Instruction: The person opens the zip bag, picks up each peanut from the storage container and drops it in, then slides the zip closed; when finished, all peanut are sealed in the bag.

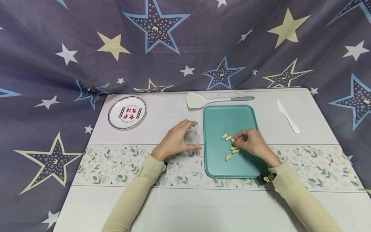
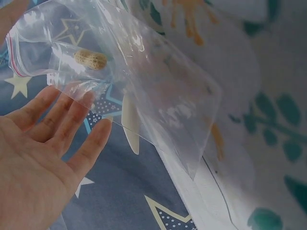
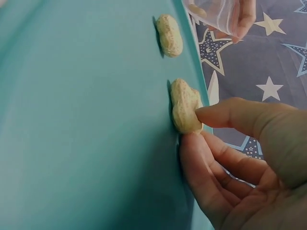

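the hands were apart. the left hand (image 1: 175, 140), at nine o'clock of the teal tray (image 1: 230, 120), gripped a clear bag (image 2: 177, 105) with a bagged peanut (image 2: 90, 59) inside. the right hand (image 1: 251, 142), near the tray's three o'clock, pinched a peanut (image 3: 183, 108) between thumb and fingers; whether it was fully lifted, i couldn't tell. loose peanuts (image 1: 228, 157) lay about the tray's centre, the lowest toward six o'clock. such limp film could fold shut if the left fingers slackened, and a lopsided pinch might let the knobbly shell slip onto its neighbours.
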{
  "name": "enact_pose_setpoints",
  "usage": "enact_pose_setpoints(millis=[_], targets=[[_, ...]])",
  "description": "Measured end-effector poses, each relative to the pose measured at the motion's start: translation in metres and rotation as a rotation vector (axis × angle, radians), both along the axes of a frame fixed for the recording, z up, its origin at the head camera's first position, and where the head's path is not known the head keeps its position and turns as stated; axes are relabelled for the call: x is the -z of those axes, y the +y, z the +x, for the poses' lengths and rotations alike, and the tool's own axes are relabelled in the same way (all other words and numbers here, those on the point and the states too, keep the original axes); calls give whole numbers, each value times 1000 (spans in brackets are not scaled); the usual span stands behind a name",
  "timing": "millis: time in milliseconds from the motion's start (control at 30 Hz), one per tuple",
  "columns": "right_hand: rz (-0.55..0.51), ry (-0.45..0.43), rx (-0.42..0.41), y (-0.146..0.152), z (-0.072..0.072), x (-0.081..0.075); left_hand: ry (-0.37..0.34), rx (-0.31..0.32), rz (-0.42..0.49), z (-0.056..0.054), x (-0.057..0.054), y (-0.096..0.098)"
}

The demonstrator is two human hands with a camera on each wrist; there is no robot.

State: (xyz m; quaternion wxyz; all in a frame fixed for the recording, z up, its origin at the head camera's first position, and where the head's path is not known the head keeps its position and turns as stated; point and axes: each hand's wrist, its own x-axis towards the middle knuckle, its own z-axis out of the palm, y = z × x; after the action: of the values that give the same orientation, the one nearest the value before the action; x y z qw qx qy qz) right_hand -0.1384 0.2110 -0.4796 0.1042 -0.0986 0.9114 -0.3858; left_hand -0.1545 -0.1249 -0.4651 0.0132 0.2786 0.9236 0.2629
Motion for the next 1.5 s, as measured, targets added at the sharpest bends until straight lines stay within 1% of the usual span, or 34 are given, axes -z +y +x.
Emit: enact_pose_setpoints(millis=[133, 300, 400, 633, 800, 1100, 1267, 1500], targets=[[3, 3, 17, 1, 0, -3, -2, 1, 4, 0, 1, 1], [-24, 8, 20, 2, -2, -4, -3, 7, 20, 0, 2, 1], [-39, 10, 11, 2, -3, -6, -5, 9, 30, 0, 3, 1], [-84, -3, -16, -5, -7, -14, -5, 8, 16, 0, 3, 2], [-119, 17, -34, -15, -11, -17, -4, 13, 23, -1, 3, 3], [-215, 18, -51, -42, -15, -21, -9, 13, 28, 0, 6, 5], [-259, -1, -80, -59, -16, -24, -7, 33, 57, 0, 5, 9], [-315, 6, -125, -80, -16, -26, -1, 56, 77, -1, 5, 14]])
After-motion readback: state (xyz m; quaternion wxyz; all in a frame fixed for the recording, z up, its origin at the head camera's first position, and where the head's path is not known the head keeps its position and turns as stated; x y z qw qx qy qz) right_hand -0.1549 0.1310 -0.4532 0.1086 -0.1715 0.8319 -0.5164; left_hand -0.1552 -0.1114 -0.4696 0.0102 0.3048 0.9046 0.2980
